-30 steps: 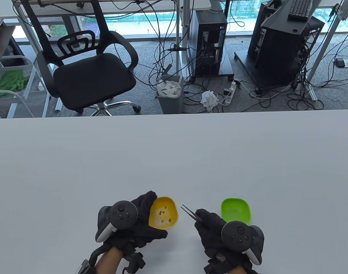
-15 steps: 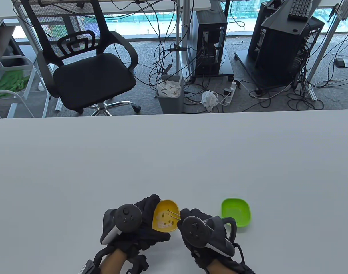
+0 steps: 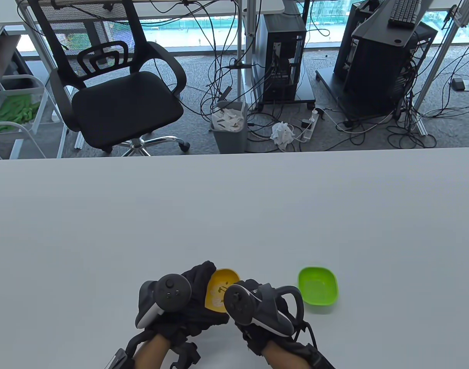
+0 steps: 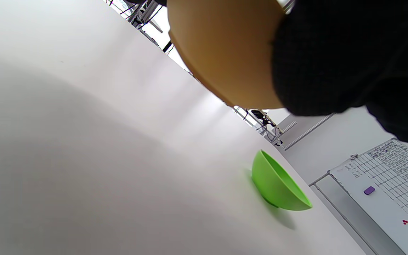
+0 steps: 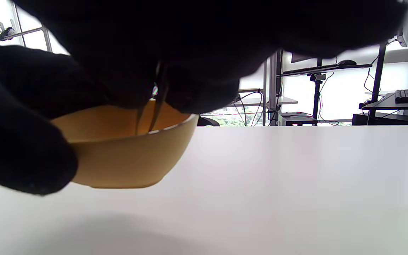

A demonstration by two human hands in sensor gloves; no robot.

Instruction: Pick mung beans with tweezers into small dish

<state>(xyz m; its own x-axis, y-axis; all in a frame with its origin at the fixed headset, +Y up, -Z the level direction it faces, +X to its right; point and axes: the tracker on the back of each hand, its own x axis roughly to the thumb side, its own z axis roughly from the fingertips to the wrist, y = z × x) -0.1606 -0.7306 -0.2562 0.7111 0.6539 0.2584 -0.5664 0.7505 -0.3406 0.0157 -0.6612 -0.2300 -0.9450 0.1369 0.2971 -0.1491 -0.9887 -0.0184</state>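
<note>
A yellow dish (image 3: 219, 286) holding several mung beans (image 3: 220, 289) is gripped by my left hand (image 3: 188, 303), tilted and lifted off the table, as the left wrist view (image 4: 225, 53) and right wrist view (image 5: 126, 156) show. My right hand (image 3: 253, 303) holds metal tweezers (image 5: 152, 106) whose tips dip down inside the yellow dish. Whether the tips hold a bean is hidden. A green dish (image 3: 318, 286) sits on the table to the right; it also shows in the left wrist view (image 4: 278, 186).
The white table (image 3: 234, 215) stretches away beyond the hands. An office chair (image 3: 119, 84), a bin (image 3: 228, 125) and cables lie on the floor past the far edge.
My right hand has moved left from beside the green dish to the yellow dish and turned over, bringing the tweezers' tips into the yellow dish. The left hand shifted slightly right with the dish.
</note>
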